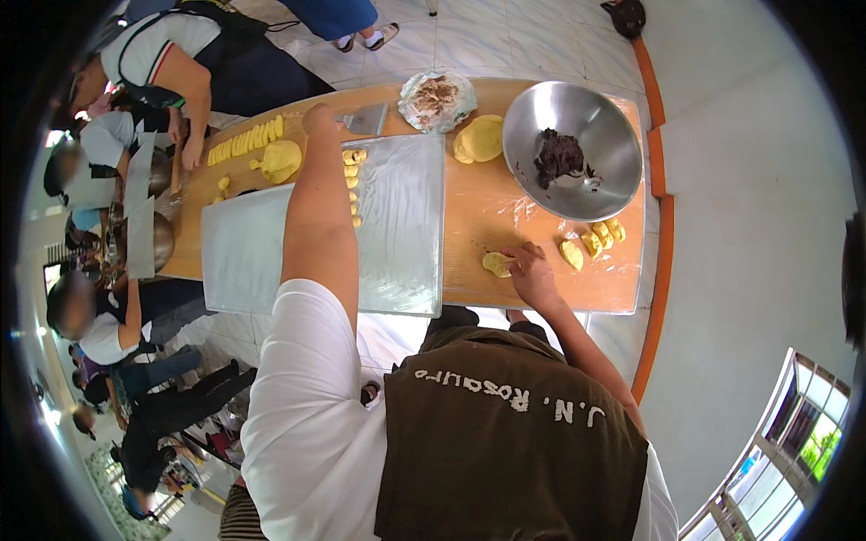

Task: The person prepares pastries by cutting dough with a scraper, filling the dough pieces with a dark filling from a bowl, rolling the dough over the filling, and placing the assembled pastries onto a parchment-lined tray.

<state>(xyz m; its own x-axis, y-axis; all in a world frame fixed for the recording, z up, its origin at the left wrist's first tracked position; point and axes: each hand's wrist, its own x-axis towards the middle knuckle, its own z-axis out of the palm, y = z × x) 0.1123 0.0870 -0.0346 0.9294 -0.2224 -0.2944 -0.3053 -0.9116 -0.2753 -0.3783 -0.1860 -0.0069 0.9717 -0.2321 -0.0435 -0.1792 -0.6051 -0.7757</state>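
Observation:
My right hand is low over the table, its fingertips gripping the right edge of a small flattened piece of yellow dough. My left arm stretches far forward, and the left hand is beside a metal dough scraper; whether its fingers hold the scraper's handle is hidden. To the right of my right hand lie several yellow dough pieces. A large steel mixing bowl beyond them holds a dark brown, paste-like filling. Against the bowl's left side rests a bigger lump of yellow dough.
Left of centre, metal baking trays carry a column of small filled pieces. A crumpled wrapper with brown crumbs lies at the far edge. More dough lumps and a row of strips sit further left. People stand around the table's left end.

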